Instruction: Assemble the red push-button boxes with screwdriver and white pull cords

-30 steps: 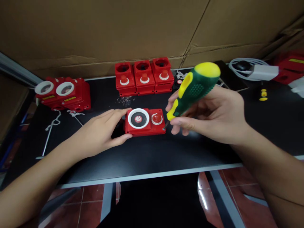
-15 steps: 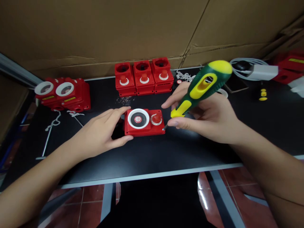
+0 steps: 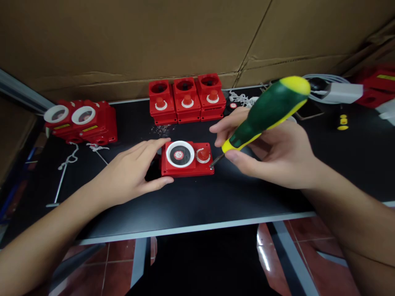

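A red box-shaped device (image 3: 189,169) with a white-ringed round window and a red knob lies on the black table. My left hand (image 3: 135,170) grips its left end, thumb along the near side and fingers at the far side. My right hand (image 3: 274,152) is closed around a green and yellow screwdriver (image 3: 268,111), tilted with its handle up to the right. The screwdriver's tip meets the device's near right corner, where a small shiny screw (image 3: 211,167) shows.
Behind stand three red housings (image 3: 187,100) in a row. At left sit red devices with white rings (image 3: 95,123), near metal rods with white cord (image 3: 61,181). A white adapter (image 3: 344,93), cable and small yellow-black screwdriver (image 3: 343,122) lie at right. The table's front edge (image 3: 197,228) is close.
The screwdriver handle has turned about its axis and leaned slightly further right, with more of its shaft showing. My left hand and the device have stayed almost still.
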{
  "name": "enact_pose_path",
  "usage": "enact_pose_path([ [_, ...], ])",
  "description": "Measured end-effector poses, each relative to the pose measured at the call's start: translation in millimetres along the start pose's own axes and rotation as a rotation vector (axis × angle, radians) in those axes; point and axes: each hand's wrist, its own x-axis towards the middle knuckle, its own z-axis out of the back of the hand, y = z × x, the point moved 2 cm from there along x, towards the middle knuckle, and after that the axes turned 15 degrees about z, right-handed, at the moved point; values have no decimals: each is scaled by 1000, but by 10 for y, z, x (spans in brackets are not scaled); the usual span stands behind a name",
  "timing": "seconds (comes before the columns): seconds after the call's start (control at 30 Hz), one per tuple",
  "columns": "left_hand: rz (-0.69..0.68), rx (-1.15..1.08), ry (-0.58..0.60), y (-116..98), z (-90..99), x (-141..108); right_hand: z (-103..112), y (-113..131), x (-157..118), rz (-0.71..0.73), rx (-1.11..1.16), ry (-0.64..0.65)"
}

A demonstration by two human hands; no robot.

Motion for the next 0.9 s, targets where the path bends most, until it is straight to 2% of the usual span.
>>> enact_pose_path([
  [0.17,-3,21,-5,-5,-6,-5,-1,-5,7,45,-8,61],
  [0.43,-15,28,-13,10,-13,-1,78,43,-19,121,-110,-105],
  [0.67,-1,19,1,1,-9,-1,27,-11,-11,117,-147,7],
  [0.9,-5,21,-12,2,-11,0,28,-16,-1,161,-168,12],
])
